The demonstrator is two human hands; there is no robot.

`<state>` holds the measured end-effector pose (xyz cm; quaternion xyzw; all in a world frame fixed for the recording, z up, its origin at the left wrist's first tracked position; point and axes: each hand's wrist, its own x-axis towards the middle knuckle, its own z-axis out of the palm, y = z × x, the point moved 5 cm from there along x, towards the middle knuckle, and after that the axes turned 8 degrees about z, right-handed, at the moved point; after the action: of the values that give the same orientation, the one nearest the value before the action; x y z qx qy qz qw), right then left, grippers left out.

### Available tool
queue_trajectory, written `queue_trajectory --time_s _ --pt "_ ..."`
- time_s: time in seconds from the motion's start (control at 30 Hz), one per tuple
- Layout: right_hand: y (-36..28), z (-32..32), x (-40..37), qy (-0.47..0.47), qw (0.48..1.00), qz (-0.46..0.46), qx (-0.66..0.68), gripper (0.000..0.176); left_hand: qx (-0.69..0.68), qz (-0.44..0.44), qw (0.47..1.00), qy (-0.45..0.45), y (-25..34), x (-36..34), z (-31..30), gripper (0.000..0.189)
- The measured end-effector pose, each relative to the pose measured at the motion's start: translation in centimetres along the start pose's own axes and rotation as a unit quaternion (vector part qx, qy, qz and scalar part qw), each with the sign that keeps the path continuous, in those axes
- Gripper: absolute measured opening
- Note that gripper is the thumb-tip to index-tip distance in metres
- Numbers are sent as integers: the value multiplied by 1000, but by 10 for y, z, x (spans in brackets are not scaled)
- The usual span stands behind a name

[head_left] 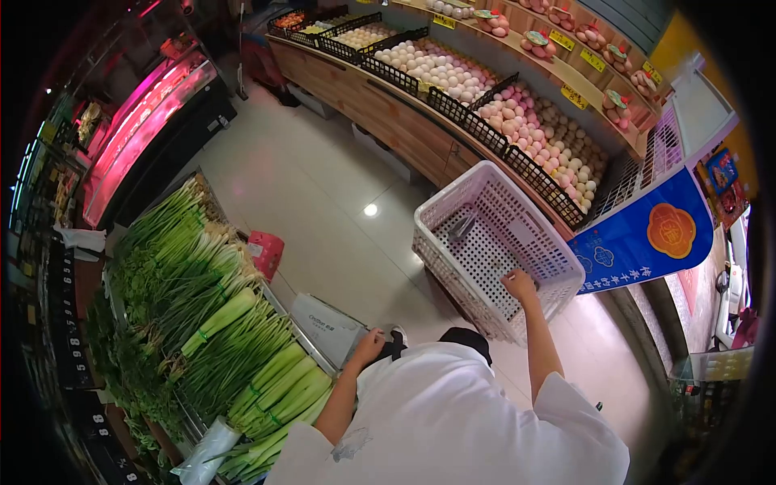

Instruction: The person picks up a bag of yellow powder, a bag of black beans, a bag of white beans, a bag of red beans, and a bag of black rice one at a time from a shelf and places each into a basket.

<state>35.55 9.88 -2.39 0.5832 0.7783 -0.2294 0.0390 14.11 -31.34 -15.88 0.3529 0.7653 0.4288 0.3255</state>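
My right hand (519, 284) hangs over the white perforated plastic crate (495, 174), its fingers curled in. Whether it holds something small is hidden. Inside the crate, against the far left wall, lies a small grey, shiny object (462, 225) whose kind I cannot make out. My left hand (370, 346) is closed beside my body, nearest to a grey-white printed carton (322, 325). What its fingers hold, if anything, does not show.
Bundles of green onions and other greens (214, 299) fill the stand on my left. Eggs (529, 133) lie in black trays on a wooden counter ahead. A red package (265, 252) is beside the greens. A blue banner (647, 234) hangs at right.
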Motion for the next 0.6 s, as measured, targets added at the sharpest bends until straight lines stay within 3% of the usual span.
queue_trajectory --time_s 0.3,0.4,0.53,0.57,0.6 --pt "-49 68 129 -61 996 54 -46 45 -87 -28 996 -13 -14 15 -38 30" --pt "-53 103 162 -88 989 111 -42 51 -75 -68 995 -27 15 36 -71 28" --pt "-71 134 186 -124 979 164 -2 69 -18 -130 990 -55 -3 72 -114 27" --pt "-79 137 186 -171 960 224 3 83 14 -144 987 -68 2 85 -130 27" --pt "-74 160 203 -135 973 188 -3 97 31 -145 986 -78 -9 94 -140 27"
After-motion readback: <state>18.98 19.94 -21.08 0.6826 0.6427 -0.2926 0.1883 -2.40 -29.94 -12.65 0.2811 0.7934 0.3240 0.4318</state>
